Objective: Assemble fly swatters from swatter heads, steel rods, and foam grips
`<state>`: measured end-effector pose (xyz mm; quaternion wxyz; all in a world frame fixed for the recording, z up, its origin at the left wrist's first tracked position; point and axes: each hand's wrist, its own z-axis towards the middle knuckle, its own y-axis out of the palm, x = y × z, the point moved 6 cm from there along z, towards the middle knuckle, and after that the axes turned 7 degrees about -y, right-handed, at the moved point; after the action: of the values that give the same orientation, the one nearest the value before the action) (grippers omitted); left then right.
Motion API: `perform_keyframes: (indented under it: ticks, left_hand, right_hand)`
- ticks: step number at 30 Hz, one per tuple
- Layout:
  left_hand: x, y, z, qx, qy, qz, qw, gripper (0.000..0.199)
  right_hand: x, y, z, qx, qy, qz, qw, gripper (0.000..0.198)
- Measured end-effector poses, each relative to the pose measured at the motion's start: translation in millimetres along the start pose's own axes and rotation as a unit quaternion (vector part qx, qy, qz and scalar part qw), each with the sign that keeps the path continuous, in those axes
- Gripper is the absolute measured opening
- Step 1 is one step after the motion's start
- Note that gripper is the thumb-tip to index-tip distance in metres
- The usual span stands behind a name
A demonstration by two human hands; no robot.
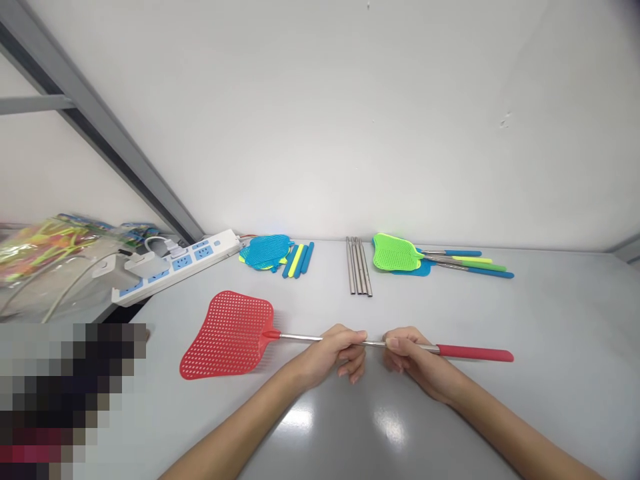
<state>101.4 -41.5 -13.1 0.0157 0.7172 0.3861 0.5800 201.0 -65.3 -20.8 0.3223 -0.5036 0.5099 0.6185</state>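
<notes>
A red fly swatter spans the middle of the view, its perforated head to the left and its red grip to the right. My left hand pinches the thin metal rod between thumb and fingers, nearer the head. Farther right, my right hand is closed on the same rod, just short of the grip. A short bare stretch of rod shows between the two hands. The swatter seems held slightly above the grey table.
Behind lie blue and yellow swatter heads, several coloured grips, several metal rods and a pile of whole swatters. To the left are a power strip with plugs and plastic-bagged items. A white wall stands behind.
</notes>
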Motion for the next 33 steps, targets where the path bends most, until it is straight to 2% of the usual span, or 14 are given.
perform_keyframes:
  ticks: [33]
  left_hand:
    - [3.4,-0.4,-2.9,0.009,-0.013,0.008,1.000,0.043]
  right_hand:
    - [-5.4,-3.8,0.7,0.005,-0.016,-0.054,0.998,0.032]
